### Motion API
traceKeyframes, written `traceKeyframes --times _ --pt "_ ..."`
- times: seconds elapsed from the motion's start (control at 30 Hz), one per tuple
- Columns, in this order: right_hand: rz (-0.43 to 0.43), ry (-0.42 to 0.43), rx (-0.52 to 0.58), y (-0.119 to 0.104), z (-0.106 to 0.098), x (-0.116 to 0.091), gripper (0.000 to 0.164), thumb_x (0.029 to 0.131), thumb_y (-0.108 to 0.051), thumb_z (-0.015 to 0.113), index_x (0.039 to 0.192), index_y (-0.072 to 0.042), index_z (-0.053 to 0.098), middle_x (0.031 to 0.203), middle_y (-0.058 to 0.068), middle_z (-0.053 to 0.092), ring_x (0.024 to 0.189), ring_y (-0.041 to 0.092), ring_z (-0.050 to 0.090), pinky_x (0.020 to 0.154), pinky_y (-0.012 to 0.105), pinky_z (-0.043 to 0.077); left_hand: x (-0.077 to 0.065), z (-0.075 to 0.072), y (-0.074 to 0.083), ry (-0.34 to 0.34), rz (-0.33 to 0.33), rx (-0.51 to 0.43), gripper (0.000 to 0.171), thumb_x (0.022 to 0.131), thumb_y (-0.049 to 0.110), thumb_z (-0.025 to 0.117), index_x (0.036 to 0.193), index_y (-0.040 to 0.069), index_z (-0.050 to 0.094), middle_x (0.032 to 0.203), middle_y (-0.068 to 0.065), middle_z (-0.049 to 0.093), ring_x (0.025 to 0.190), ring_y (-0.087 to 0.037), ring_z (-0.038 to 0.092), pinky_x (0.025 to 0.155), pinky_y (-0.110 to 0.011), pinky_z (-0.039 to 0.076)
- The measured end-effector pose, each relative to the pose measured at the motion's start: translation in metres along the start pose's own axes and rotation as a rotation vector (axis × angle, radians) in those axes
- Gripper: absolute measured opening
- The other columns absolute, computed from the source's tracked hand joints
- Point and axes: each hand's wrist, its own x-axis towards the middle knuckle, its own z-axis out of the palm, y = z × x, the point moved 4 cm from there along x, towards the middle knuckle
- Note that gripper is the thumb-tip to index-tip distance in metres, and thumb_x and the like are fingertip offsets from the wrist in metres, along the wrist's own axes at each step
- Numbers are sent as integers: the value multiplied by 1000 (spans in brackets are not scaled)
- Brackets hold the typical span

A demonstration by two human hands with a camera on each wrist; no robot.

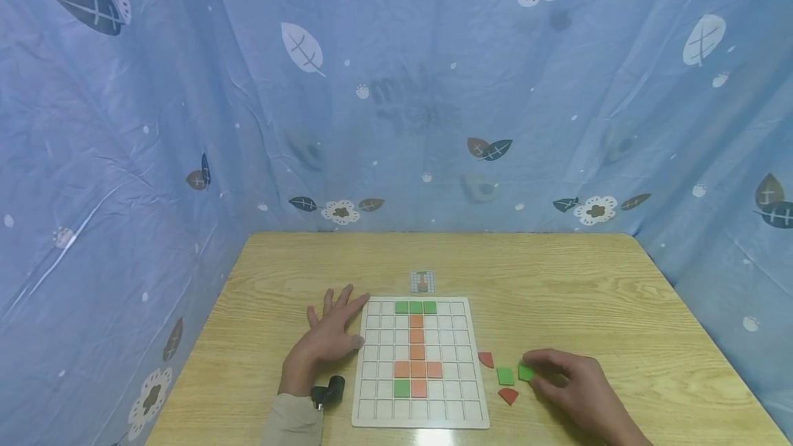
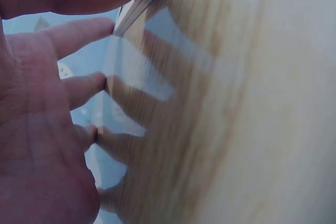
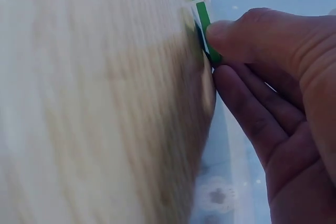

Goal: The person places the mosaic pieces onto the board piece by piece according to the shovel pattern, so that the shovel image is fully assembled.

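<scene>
A white grid board [image 1: 379, 407] lies on the table, with green tiles [image 1: 416, 308] in its top row and a column of orange tiles [image 1: 417, 336] below. One green tile [image 1: 402, 388] sits lower left among them. My left hand [image 1: 331, 336] rests at the board's left edge with fingers spread. In the left wrist view, thumb and index finger touch the board's edge [image 2: 149, 1]. Right of the board, my right hand [image 1: 573, 384] pinches a green square tile [image 1: 525, 372] between thumb and fingers. The right wrist view shows this green tile [image 3: 208, 32] tilted up from the table.
Beside the pinched tile lie another green square [image 1: 505, 376] and two red quarter-round pieces, one red piece [image 1: 486, 360] against the board's edge and another red piece [image 1: 509, 396] nearer me. A small pattern card [image 1: 423, 281] lies beyond the board. Blue curtains [image 1: 396, 122] surround the wooden table [image 1: 557, 281].
</scene>
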Motion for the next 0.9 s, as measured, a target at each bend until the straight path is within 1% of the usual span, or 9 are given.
traceKeyframes --times 0.17,0.23,0.33,0.5,0.63,0.7,0.8,0.9 --pt "19 -4 3 -3 -2 0 38 79 -5 95 106 -29 84 108 -15 82 102 -4 73 84 23 64 0 0 1 0 3 -2 92 79 10 71 168 16 46 183 -23 16 168 -55 -9 120 -86 -18" --pt "32 -4 6 -6 -3 1 38 79 -4 94 107 -28 84 106 -16 82 100 -5 73 84 23 64 0 0 1 2 5 -6 92 79 9 71 167 16 47 183 -23 16 168 -55 -9 120 -86 -19" --pt "24 7 23 -12 -5 4 39 79 -1 94 108 -25 84 104 -16 83 97 -5 74 84 24 65 0 0 1 3 4 -9 92 79 9 71 167 16 47 183 -23 16 168 -55 -9 120 -86 -19" --pt "-51 36 61 -28 -8 8 37 79 -3 94 110 -21 84 102 -16 83 93 -3 76 83 22 64 0 0 1 5 1 -14 91 80 9 72 168 16 46 183 -23 16 168 -55 -9 120 -86 -18" --pt "-107 43 94 -40 -7 10 34 80 -5 94 110 -19 85 103 -14 84 94 -2 77 83 19 63 0 0 0 3 6 -6 91 80 10 71 168 15 46 182 -23 17 167 -56 -9 120 -86 -18" --pt "-116 34 109 -44 -4 11 33 81 -5 94 110 -19 85 103 -14 84 94 -1 77 83 19 63 0 0 1 0 7 -4 92 80 10 71 168 15 46 183 -23 16 168 -56 -9 120 -86 -18" --pt "-121 13 139 -50 0 13 31 82 -4 92 109 -18 85 104 -12 84 96 0 78 83 23 65 0 0 1 0 7 -10 92 79 10 71 168 16 46 183 -23 16 168 -55 -9 120 -86 -18" --pt "-127 -9 165 -55 6 15 32 84 -3 91 109 -21 85 105 -13 84 97 1 78 85 25 66 0 0 1 -2 3 -10 92 79 10 71 168 16 46 183 -22 16 168 -55 -9 120 -86 -18"
